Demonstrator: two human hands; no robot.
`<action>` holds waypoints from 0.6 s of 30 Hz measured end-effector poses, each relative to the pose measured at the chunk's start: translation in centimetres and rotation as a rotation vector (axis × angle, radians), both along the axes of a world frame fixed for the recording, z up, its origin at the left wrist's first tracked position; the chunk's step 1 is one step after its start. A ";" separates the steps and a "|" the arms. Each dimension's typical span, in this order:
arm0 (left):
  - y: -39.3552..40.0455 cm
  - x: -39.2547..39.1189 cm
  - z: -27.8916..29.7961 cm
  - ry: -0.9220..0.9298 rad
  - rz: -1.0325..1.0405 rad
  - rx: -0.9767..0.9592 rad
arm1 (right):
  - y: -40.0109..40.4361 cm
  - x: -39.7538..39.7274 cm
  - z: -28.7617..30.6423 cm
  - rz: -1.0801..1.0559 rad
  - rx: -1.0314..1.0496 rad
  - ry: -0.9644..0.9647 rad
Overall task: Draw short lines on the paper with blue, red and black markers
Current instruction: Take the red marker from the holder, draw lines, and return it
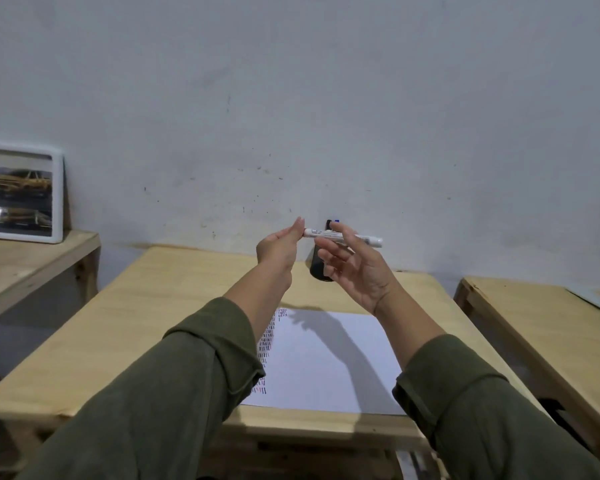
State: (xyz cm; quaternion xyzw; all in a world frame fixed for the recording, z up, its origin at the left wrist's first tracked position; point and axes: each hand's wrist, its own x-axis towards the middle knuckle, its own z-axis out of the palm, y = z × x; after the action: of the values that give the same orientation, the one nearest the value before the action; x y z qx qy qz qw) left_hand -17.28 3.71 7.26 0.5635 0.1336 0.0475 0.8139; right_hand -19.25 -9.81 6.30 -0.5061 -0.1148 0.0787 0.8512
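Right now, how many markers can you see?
3. One white marker is held level between both hands above the table; a black-capped and a blue-capped one stand in the dark holder behind. Others may be hidden.

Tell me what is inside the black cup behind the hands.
Two marker tops, one black and one blue, poke above the black cylindrical cup. The right hand and white marker cover the cup's mouth, hiding anything else inside.

Just one view here, a wide-angle head cam looking forward and down over the wooden table. Both forearms stretch away from it, fingers mid-frame, wall right beyond them, paper nearer than them.
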 end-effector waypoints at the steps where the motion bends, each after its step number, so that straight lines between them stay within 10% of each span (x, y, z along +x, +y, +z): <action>1: -0.1 -0.1 -0.2 -0.027 -0.051 0.020 | 0.4 0.1 0.0 -0.033 0.002 -0.005; 18: -0.6 0.2 -1.6 -0.240 -0.164 -0.243 | 2.4 1.6 -0.8 -0.071 0.273 0.096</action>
State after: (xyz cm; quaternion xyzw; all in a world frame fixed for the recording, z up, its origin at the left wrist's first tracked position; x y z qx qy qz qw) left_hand -17.08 3.07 5.68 0.4602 -0.0060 0.0314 0.8872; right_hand -17.63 -7.39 5.47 -0.3852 -0.0655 0.0563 0.9188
